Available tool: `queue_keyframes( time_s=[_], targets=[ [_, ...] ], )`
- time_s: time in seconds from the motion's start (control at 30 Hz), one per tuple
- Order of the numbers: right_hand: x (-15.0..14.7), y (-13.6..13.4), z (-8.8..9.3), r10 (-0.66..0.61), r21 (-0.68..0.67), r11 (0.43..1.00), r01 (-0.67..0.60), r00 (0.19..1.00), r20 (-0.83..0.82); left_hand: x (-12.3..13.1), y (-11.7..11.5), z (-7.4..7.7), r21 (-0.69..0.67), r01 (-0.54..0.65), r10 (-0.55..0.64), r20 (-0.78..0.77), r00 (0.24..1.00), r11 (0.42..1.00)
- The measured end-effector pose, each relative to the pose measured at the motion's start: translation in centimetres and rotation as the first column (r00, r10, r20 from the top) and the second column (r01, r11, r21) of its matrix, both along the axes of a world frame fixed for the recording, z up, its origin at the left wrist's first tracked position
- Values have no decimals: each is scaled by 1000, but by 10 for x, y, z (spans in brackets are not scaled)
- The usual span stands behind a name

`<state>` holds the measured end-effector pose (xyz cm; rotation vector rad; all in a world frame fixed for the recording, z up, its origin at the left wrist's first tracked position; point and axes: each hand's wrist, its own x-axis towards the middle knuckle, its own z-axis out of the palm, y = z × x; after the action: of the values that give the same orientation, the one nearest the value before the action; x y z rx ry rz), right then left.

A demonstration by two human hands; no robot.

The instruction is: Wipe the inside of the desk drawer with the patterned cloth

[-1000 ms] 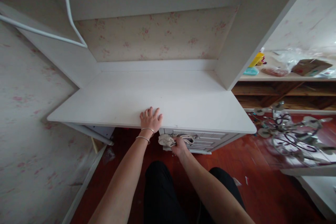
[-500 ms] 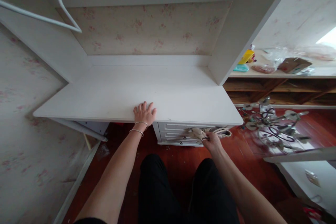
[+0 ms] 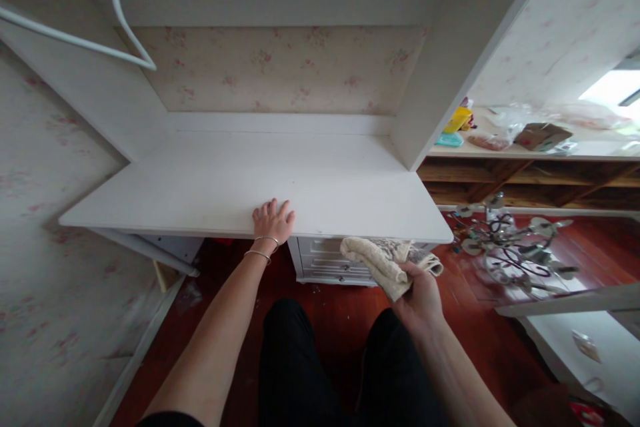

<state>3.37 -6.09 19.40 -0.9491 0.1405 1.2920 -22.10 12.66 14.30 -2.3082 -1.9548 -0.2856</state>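
Observation:
A white desk (image 3: 225, 173) with an upper hutch stands in front of me. My left hand (image 3: 273, 220) rests on the desktop near its front edge, fingers spread and palm down, with two thin bangles on the wrist. My right hand (image 3: 420, 293) grips a folded beige cloth (image 3: 375, 260) in front of the desk's right side. Part of the cloth is grey-patterned, and it hides some of the white drawers (image 3: 320, 260) under the desktop.
A white cable (image 3: 127, 30) hangs at upper left. On the reddish floor (image 3: 465, 313) at right lies a chandelier (image 3: 515, 240). Behind it, a low wooden shelf (image 3: 545, 177) carries a cardboard box (image 3: 543, 136) and plastic bags. A white panel (image 3: 565, 340) is at lower right.
My right hand has lifted the cloth closer to me and away from the drawer fronts, so more of it shows. My left hand stays on the desktop. The view has tipped up slightly.

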Motion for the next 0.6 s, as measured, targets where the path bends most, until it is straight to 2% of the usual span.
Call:
queue_keyframes(
  time_s=[0.1, 0.2, 0.33, 0.43, 0.47, 0.5, 0.53, 0.6],
  targets=[
    [-25, 3, 15, 71, 61, 996, -70, 998, 0, 0, -1, 1, -7, -7, 7, 10, 1000, 1000],
    [-43, 19, 31, 134, 158, 979, -130, 991, -10, 0, -2, 2, -1, -4, 4, 23, 1000, 1000],
    [-62, 68, 46, 151, 297, 944, -147, 989, 12, 1, -3, 3, 15, -1, 1, 13, 1000, 1000],
    [-75, 116, 40, 116, 352, 928, -120, 993, 33, 1, -3, 4, 35, 2, -2, -13, 1000, 999],
    [-78, 130, 34, 148, 330, 930, -160, 987, 62, 1, -3, 4, 41, 0, 1, -16, 1000, 999],
    [-80, 141, 27, 240, 260, 930, -258, 966, 99, 1, -3, 4, 44, -5, 5, -14, 1000, 999],
    [-81, 148, 19, 354, 164, 914, -371, 927, 125, 2, -4, 4, 43, -8, 8, -7, 1000, 999],
    [-79, 151, 4, 507, 4, 858, -514, 849, 149, 2, -4, 4, 46, -10, 9, 15, 1000, 999]
  ],
)
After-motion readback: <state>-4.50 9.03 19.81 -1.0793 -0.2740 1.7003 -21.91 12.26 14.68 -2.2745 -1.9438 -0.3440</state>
